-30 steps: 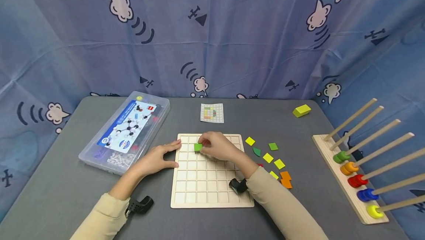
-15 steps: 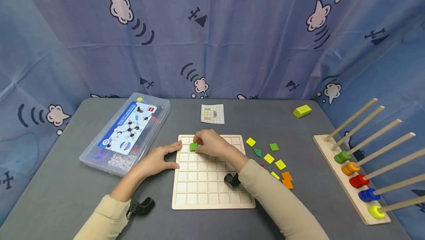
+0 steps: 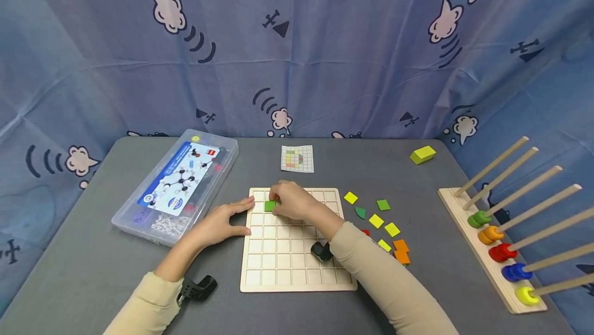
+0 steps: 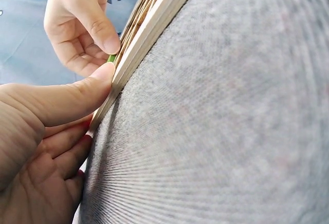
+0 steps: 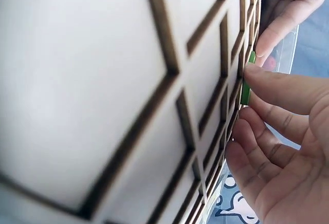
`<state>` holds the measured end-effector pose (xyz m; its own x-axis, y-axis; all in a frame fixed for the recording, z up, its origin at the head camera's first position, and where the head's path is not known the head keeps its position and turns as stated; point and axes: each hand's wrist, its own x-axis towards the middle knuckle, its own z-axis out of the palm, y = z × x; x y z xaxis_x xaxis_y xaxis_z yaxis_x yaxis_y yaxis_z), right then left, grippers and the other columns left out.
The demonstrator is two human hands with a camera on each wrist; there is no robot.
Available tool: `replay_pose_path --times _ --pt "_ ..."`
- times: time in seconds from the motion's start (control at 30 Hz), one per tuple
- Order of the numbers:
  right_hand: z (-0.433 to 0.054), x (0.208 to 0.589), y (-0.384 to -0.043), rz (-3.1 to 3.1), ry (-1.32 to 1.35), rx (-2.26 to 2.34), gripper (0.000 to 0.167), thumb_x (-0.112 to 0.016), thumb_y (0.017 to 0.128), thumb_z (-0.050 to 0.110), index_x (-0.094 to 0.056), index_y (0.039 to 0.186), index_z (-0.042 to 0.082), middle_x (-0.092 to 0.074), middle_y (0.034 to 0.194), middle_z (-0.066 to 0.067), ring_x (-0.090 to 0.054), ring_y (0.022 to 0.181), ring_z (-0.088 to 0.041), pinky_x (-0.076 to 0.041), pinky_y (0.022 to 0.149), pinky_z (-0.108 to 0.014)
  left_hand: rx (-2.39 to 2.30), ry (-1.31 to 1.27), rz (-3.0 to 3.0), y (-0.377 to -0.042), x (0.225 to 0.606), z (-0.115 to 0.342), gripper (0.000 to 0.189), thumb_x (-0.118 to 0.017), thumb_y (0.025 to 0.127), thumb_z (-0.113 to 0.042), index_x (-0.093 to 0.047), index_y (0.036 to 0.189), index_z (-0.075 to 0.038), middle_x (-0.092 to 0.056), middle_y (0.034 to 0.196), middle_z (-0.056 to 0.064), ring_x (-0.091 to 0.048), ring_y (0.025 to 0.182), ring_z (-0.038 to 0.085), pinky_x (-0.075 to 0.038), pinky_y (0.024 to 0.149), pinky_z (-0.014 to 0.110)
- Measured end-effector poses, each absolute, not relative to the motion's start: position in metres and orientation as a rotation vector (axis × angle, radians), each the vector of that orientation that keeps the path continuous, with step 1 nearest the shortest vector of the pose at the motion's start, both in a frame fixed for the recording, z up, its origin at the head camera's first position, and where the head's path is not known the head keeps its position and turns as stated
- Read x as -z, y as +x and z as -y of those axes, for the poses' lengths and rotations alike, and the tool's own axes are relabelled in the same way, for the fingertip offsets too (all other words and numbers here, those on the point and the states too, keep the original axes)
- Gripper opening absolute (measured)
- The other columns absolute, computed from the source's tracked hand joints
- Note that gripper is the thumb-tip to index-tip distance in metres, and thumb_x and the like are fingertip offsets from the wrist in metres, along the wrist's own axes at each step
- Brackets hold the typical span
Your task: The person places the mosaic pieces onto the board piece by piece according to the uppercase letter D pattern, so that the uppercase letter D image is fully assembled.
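A pale wooden grid board (image 3: 269,262) lies flat on the grey table. My right hand (image 3: 297,202) is over its upper left part, thumb and fingers pinching a small green square tile (image 3: 269,206). In the right wrist view the thumb is on the green tile (image 5: 246,88), which sits right at the grid's ridges. My left hand (image 3: 221,225) rests against the board's left edge, fingers extended and thumb apart from them. The left wrist view has the left thumb (image 4: 77,96) along the board's side, with the right hand (image 4: 77,23) just beyond.
Several yellow (image 3: 376,220), green (image 3: 383,204) and orange tiles (image 3: 401,256) lie right of the board. Behind it is a printed grid card (image 3: 297,159). A clear plastic case (image 3: 181,180) lies left, a yellow block (image 3: 422,154) back right, and a peg rack with coloured rings (image 3: 492,252) far right.
My right hand has moved a little left with the green tile, which now lines up with a cell near the board's upper left. The left hand stays at the edge.
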<state>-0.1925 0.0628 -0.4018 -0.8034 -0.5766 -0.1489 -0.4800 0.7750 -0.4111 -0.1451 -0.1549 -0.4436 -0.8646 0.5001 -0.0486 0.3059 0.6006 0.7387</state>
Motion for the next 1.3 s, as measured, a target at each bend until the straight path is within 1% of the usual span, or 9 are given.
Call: replay_pose_path --times 0.13,0.33,0.47,0.6,0.8,1.0,1.07,1.17,1.3 --pt "-0.064 0.401 -0.193 -2.689 -0.820 0.547 0.024 -0.076 0.079 0.011 -0.068 0.101 0.005 -0.060 0.093 -0.005 -0.053 0.084 -0.015 -0.049 0.078 -0.029 -1.117 0.665 -2.586 -0.145 0.443 0.155 0.073 -0.076 0.080 -0.026 -0.043 0.142 -0.007 -0.035 0.151 0.012 -0.032 0.138 0.035 -0.032 0.108 0.053" --pt "-0.069 0.403 -0.195 -2.643 -0.830 0.624 0.030 -0.078 0.078 0.012 -0.068 0.105 0.005 -0.062 0.096 -0.005 -0.055 0.086 -0.015 -0.048 0.079 -0.029 -1.120 0.659 -2.583 -0.144 0.442 0.155 0.073 -0.076 0.080 -0.026 -0.044 0.142 -0.006 -0.036 0.151 0.011 -0.032 0.139 0.035 -0.031 0.108 0.053" --pt "-0.074 0.403 -0.196 -2.613 -0.793 0.703 0.037 -0.077 0.079 0.014 -0.065 0.114 0.005 -0.064 0.103 -0.005 -0.059 0.095 -0.017 -0.050 0.086 -0.031 -1.118 0.655 -2.592 -0.143 0.441 0.156 0.073 -0.076 0.079 -0.025 -0.045 0.142 -0.006 -0.037 0.150 0.010 -0.033 0.138 0.035 -0.031 0.108 0.053" --pt "-0.083 0.397 -0.192 -2.600 -0.763 0.796 0.043 -0.075 0.081 0.014 -0.062 0.121 0.004 -0.064 0.113 -0.007 -0.060 0.107 -0.021 -0.048 0.093 -0.035 -1.112 0.655 -2.599 -0.143 0.441 0.155 0.072 -0.076 0.079 -0.025 -0.045 0.141 -0.006 -0.037 0.150 0.011 -0.033 0.138 0.035 -0.031 0.108 0.053" --pt "-0.115 0.386 -0.182 -2.590 -0.735 0.922 0.048 -0.071 0.085 0.017 -0.057 0.130 0.006 -0.060 0.127 -0.009 -0.056 0.118 -0.026 -0.046 0.097 -0.043 -1.130 0.649 -2.582 -0.144 0.440 0.153 0.072 -0.076 0.079 -0.023 -0.044 0.142 -0.005 -0.036 0.150 0.012 -0.032 0.138 0.035 -0.031 0.109 0.053" --pt "-0.153 0.381 -0.173 -2.654 -0.728 1.019 0.049 -0.069 0.086 0.016 -0.055 0.131 0.003 -0.059 0.128 -0.014 -0.055 0.117 -0.032 -0.044 0.099 -0.047 -1.129 0.679 -2.581 -0.144 0.440 0.151 0.073 -0.076 0.080 -0.024 -0.044 0.142 -0.003 -0.037 0.149 0.015 -0.033 0.137 0.037 -0.031 0.108 0.053" --pt "-0.163 0.379 -0.171 -2.655 -0.699 1.058 0.049 -0.069 0.086 0.017 -0.055 0.132 0.004 -0.058 0.130 -0.014 -0.054 0.119 -0.032 -0.043 0.100 -0.048 -1.128 0.681 -2.584 -0.144 0.441 0.152 0.072 -0.075 0.080 -0.024 -0.044 0.141 -0.003 -0.037 0.149 0.015 -0.033 0.137 0.037 -0.031 0.108 0.053" --pt "-0.179 0.377 -0.169 -2.684 -0.671 1.083 0.051 -0.070 0.086 0.019 -0.054 0.132 0.005 -0.057 0.131 -0.014 -0.053 0.120 -0.033 -0.043 0.099 -0.050 -1.141 0.663 -2.585 -0.144 0.441 0.153 0.072 -0.076 0.079 -0.022 -0.044 0.141 -0.003 -0.037 0.149 0.014 -0.033 0.138 0.036 -0.031 0.109 0.052" --pt "-0.200 0.373 -0.167 -2.704 -0.603 1.113 0.054 -0.071 0.086 0.020 -0.052 0.134 0.003 -0.055 0.133 -0.015 -0.051 0.123 -0.034 -0.041 0.102 -0.051 -1.142 0.654 -2.583 -0.144 0.441 0.155 0.073 -0.076 0.079 -0.022 -0.044 0.142 -0.004 -0.036 0.150 0.011 -0.032 0.139 0.034 -0.031 0.110 0.051"
